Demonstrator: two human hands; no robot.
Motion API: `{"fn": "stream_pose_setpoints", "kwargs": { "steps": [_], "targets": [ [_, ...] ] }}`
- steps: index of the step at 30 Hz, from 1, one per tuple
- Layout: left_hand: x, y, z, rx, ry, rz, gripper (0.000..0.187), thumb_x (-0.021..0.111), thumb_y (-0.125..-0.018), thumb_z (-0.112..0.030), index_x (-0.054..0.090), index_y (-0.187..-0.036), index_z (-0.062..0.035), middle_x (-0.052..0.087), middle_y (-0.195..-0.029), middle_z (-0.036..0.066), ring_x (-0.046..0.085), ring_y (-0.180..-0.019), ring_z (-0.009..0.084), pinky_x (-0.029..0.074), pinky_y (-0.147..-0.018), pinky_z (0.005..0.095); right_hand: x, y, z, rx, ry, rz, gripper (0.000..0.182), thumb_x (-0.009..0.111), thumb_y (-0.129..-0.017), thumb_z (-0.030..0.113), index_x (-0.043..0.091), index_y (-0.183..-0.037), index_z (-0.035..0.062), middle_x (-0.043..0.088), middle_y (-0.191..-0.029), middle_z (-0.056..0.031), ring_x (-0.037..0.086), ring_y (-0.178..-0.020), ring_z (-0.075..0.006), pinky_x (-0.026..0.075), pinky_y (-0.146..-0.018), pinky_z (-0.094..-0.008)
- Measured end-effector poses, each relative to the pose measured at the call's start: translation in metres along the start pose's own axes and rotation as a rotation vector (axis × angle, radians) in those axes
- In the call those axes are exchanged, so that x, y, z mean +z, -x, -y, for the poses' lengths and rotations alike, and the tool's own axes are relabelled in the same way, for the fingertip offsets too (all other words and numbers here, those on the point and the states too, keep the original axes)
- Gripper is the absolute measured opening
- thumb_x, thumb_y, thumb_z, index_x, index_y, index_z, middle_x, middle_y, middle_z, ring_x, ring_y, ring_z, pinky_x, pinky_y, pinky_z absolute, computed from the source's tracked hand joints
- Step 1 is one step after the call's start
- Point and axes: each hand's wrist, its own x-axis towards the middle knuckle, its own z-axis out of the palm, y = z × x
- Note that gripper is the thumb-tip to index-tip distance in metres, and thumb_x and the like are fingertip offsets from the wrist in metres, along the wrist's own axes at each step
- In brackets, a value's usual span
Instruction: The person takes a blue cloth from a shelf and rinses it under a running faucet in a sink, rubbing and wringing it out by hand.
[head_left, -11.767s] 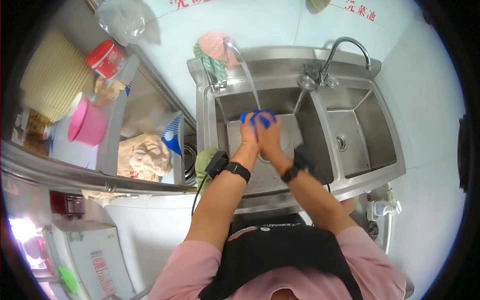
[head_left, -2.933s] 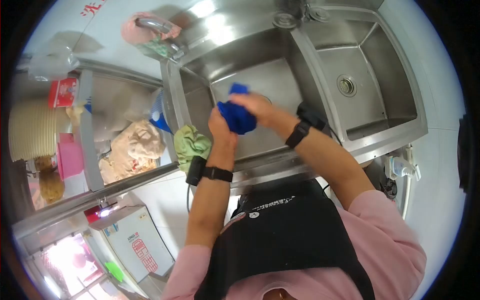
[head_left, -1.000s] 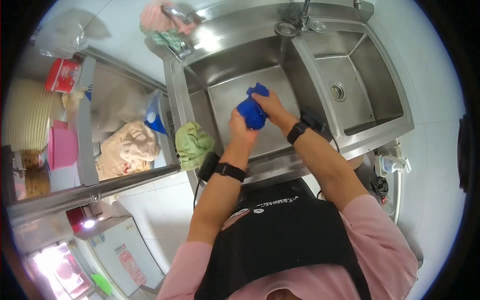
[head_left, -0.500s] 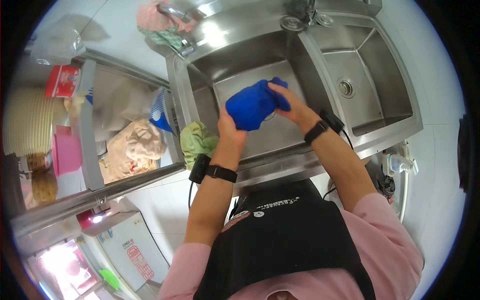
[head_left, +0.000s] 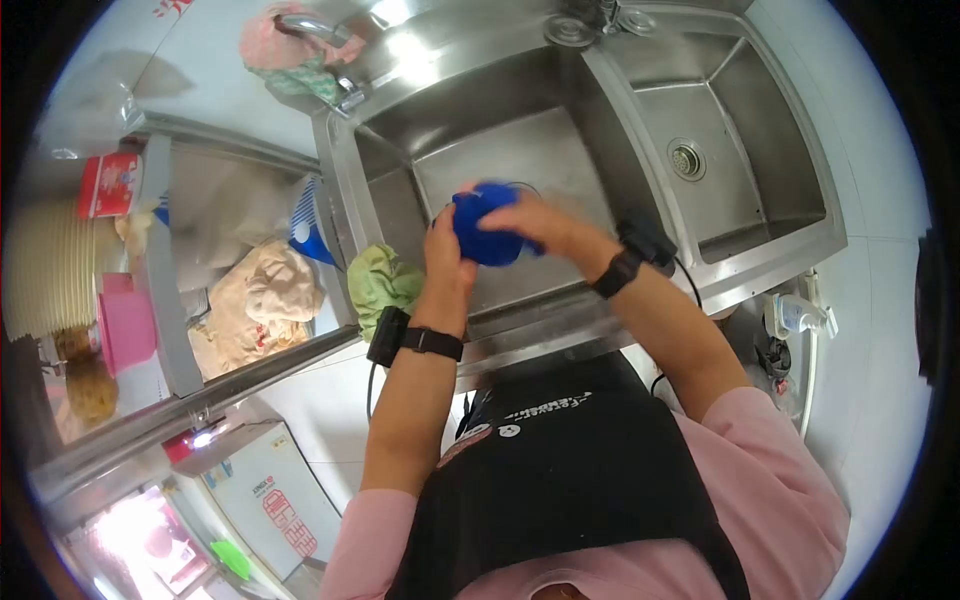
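Observation:
A bunched-up blue cloth [head_left: 488,232] is between my hands, held over the larger steel sink basin [head_left: 560,150]. My left hand [head_left: 446,248] grips its left side, with the thumb along the near edge. Over the cloth's right part lies my right hand [head_left: 527,222], its fingers bent onto the fabric and blurred by motion. Part of the cloth is hidden behind the fingers. A crumpled green cloth [head_left: 383,285] rests on the sink's left front corner, close to my left wrist.
A smaller basin [head_left: 715,150] with a drain lies to the right. At the back left, pink and green cloths [head_left: 300,55] hang by a tap [head_left: 315,28]. Left of the sink, a shelf unit holds beige cloths [head_left: 280,290], a pink container [head_left: 127,322] and stacked plates [head_left: 50,260].
The blue cloth has been gathered into a smaller bundle. My right hand has moved left onto it, closer to my left hand. The view has shifted slightly.

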Motion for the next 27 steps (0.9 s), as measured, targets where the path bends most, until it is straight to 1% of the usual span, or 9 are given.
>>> {"fn": "stream_pose_setpoints", "kwargs": {
  "steps": [3, 4, 6, 14, 16, 17, 19, 23, 27],
  "targets": [
    [-0.019, -0.016, 0.037, 0.101, 0.332, 0.22, 0.025, 0.045, -0.079, -0.018, 0.049, -0.096, -0.0006, 0.054, -0.086, 0.008, 0.054, -0.077, 0.0191, 0.044, -0.07, 0.029, 0.038, -0.014, -0.038, -0.634, 0.86, -0.244, 0.035, 0.057, -0.068, 0.018, 0.051, -0.099, 0.0035, 0.05, -0.104, -0.0153, 0.05, -0.093, -0.0262, 0.038, -0.08, -0.0319],
    [0.008, 0.009, 0.023, 0.399, -0.516, -0.016, 0.021, 0.046, -0.078, -0.024, 0.051, -0.085, -0.0045, 0.053, -0.079, 0.004, 0.052, -0.071, 0.0179, 0.043, -0.066, 0.0284, 0.027, -0.032, -0.041, -0.305, 0.698, -0.462, 0.035, 0.057, -0.069, 0.019, 0.051, -0.099, 0.0033, 0.052, -0.096, -0.0154, 0.052, -0.087, -0.0268, 0.04, -0.077, -0.0325],
    [0.019, 0.019, 0.036, 0.184, -0.316, -0.111, 0.021, 0.048, -0.076, -0.02, 0.05, -0.087, -0.0022, 0.054, -0.078, 0.006, 0.053, -0.07, 0.0175, 0.044, -0.064, 0.0276, -0.01, -0.053, -0.073, 0.105, 0.442, -0.643, 0.036, 0.056, -0.07, 0.023, 0.05, -0.098, 0.0026, 0.054, -0.088, -0.0166, 0.053, -0.081, -0.0296, 0.042, -0.071, -0.0344],
    [-0.003, -0.004, 0.029, 0.023, 0.096, -0.099, 0.02, 0.043, -0.077, -0.02, 0.049, -0.087, -0.004, 0.055, -0.08, 0.007, 0.055, -0.07, 0.0215, 0.047, -0.065, 0.0346, 0.012, -0.017, -0.012, 0.159, -0.313, -0.068, 0.019, 0.052, -0.073, 0.019, 0.055, -0.082, 0.0018, 0.056, -0.08, -0.0112, 0.055, -0.07, -0.0197, 0.043, -0.063, -0.0315],
    [0.02, 0.01, 0.028, 0.01, 0.073, -0.187, 0.021, 0.044, -0.077, -0.022, 0.05, -0.086, -0.0046, 0.055, -0.079, 0.006, 0.055, -0.067, 0.0212, 0.046, -0.064, 0.0347, 0.03, -0.026, -0.049, -0.41, 0.733, -0.684, 0.016, 0.052, -0.074, 0.018, 0.056, -0.079, 0.0033, 0.054, -0.076, -0.0073, 0.053, -0.069, -0.0151, 0.044, -0.061, -0.0289],
    [0.024, 0.012, 0.03, 0.002, 0.071, -0.188, 0.021, 0.044, -0.077, -0.022, 0.05, -0.086, -0.0046, 0.055, -0.079, 0.006, 0.055, -0.067, 0.0212, 0.046, -0.064, 0.0347, 0.014, -0.038, -0.066, -0.402, 0.735, -0.689, 0.016, 0.052, -0.074, 0.018, 0.056, -0.079, 0.0033, 0.054, -0.076, -0.0073, 0.053, -0.069, -0.0151, 0.044, -0.061, -0.0289],
    [0.026, 0.019, 0.03, -0.099, -0.046, -0.193, 0.02, 0.045, -0.076, -0.02, 0.051, -0.087, -0.004, 0.055, -0.08, 0.006, 0.054, -0.069, 0.0195, 0.045, -0.064, 0.031, -0.02, -0.059, -0.073, 0.198, 0.208, -0.598, 0.017, 0.053, -0.073, 0.018, 0.058, -0.081, 0.004, 0.054, -0.075, -0.0065, 0.053, -0.069, -0.0143, 0.044, -0.06, -0.0284],
    [0.016, 0.014, 0.003, -0.101, -0.022, -0.204, 0.018, 0.045, -0.075, -0.019, 0.052, -0.084, -0.0049, 0.056, -0.076, 0.006, 0.055, -0.069, 0.0177, 0.046, -0.064, 0.0309, -0.016, -0.019, -0.024, 0.158, -0.363, -0.167, 0.024, 0.057, -0.072, 0.021, 0.056, -0.09, 0.0047, 0.055, -0.082, -0.0053, 0.053, -0.076, -0.0137, 0.044, -0.065, -0.0256],
    [-0.028, -0.024, 0.027, -0.108, 0.193, 0.043, 0.018, 0.045, -0.076, -0.02, 0.052, -0.083, -0.0051, 0.056, -0.076, 0.005, 0.055, -0.069, 0.0181, 0.046, -0.065, 0.0317, 0.05, -0.003, -0.047, -0.497, 0.902, -0.586, 0.028, 0.056, -0.074, 0.02, 0.054, -0.097, 0.0046, 0.055, -0.09, -0.0078, 0.054, -0.081, -0.0192, 0.042, -0.073, -0.0329]
  ]
}}
